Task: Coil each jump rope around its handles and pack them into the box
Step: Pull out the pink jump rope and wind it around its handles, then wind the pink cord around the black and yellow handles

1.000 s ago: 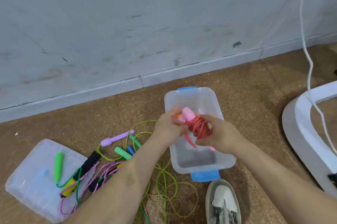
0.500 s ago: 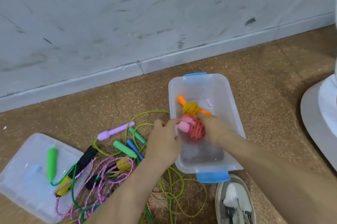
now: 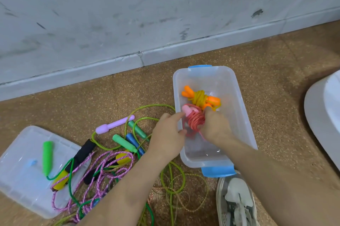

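The pink rope (image 3: 195,122) is wound in a bundle, low in the box (image 3: 225,84), just beside the orange rope (image 3: 200,98). The right hand (image 3: 215,128) curls its fingers (image 3: 208,114) round the bundle. The left hand (image 3: 167,137) is loose, one finger touching the pink handle (image 3: 186,110). The rope looks light and floppy, so hold the hard handles. More ropes (image 3: 114,161) lie tangled on the floor (image 3: 276,78).

Speckled floor (image 3: 276,82) — box (image 3: 244,115), lid (image 3: 22,176), loose ropes (image 3: 110,167), shoe (image 3: 237,202).
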Available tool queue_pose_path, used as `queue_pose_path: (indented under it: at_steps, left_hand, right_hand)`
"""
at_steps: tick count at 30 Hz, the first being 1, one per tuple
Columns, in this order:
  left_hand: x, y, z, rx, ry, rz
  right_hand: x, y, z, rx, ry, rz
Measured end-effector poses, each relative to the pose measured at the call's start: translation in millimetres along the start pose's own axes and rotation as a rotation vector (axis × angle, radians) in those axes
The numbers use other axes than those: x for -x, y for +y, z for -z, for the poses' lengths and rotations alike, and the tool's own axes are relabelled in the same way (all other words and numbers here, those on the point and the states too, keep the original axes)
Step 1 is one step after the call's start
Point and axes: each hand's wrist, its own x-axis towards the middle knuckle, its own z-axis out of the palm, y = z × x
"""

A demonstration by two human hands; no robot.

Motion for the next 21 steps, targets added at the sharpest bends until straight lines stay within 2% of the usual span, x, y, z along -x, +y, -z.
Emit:
queue_pose_path:
  at_steps: [7,9,12,14,16,19,21]
  left_hand:
    - [3.5,0.4,-0.7,-0.018,0.02,-0.043]
    - [2.9,-1.7,-1.2,-0.001,0.026,-0.053]
    - [7.4,-8.5,4.0,0.097,-0.002,-0.011]
    - [14.9,-19.2,16.6,0.156,0.013,-0.002]
    - [24.1,-40.0,37.0,0.054,0.107,0.023]
    - [44.2,-89.8,68.9,-0.268,0.255,0.156]
    - [66.5,-122.8,82.4,-0.393,0.147,0.368]
  right_hand:
    - [-4.0,6.2,-16.9,0.345,-0.072,0.147]
    - [-10.9,10.5,-9.0,0.277,-0.017,0.084]
    - [-9.4,1.8,4.2,0.13,-0.088,0.027]
    - [-2.2,-8.0,17.0,0.14,-0.102,0.055]
    - [6.9,-22.3,29.7,0.104,0.035,0.158]
    - [37.2,-61.8,37.1,-0.168,0.211,0.376]
    - [62.9,-90.7,21.7,-0.302,0.158,0.542]
